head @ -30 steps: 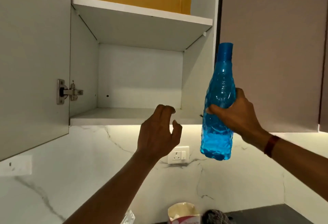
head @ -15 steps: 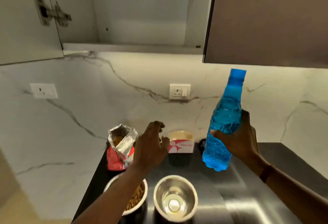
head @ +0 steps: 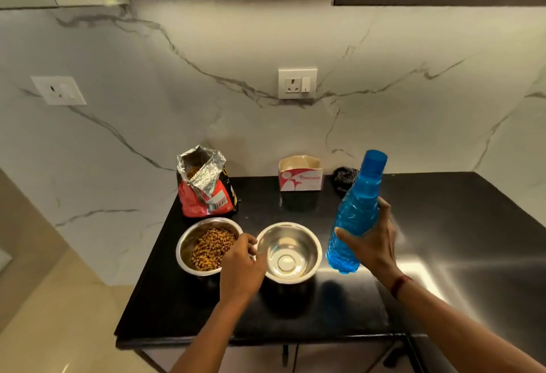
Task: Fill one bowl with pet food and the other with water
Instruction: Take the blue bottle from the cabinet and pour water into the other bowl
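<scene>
Two steel bowls stand side by side on the black counter (head: pixel 325 310). The left bowl (head: pixel 186 241) holds brown kibble (head: pixel 214 247). The right bowl (head: pixel 313 242) is empty and shiny inside. Behind the left bowl stands an open red pet food bag (head: pixel 204 189) with a foil mouth. My left hand (head: pixel 240 269) hangs between the bowls, its curled fingers at the empty bowl's left rim; a grip is not clear. My right hand (head: pixel 373 245) holds a capped blue water bottle (head: pixel 359 210) upright, just right of the empty bowl and above the counter.
A white-and-pink tissue box (head: pixel 300 176) and a dark bundle (head: pixel 342 179) sit at the back against the marble wall. Wall sockets (head: pixel 297 83) are above. The counter's left edge drops to a beige floor (head: pixel 59 313). Cabinet undersides run along the top.
The view has dropped from the open cabinet to the counter. Both hands came down: the bottle now sits beside the empty bowl and my left hand has reached the bowls.
</scene>
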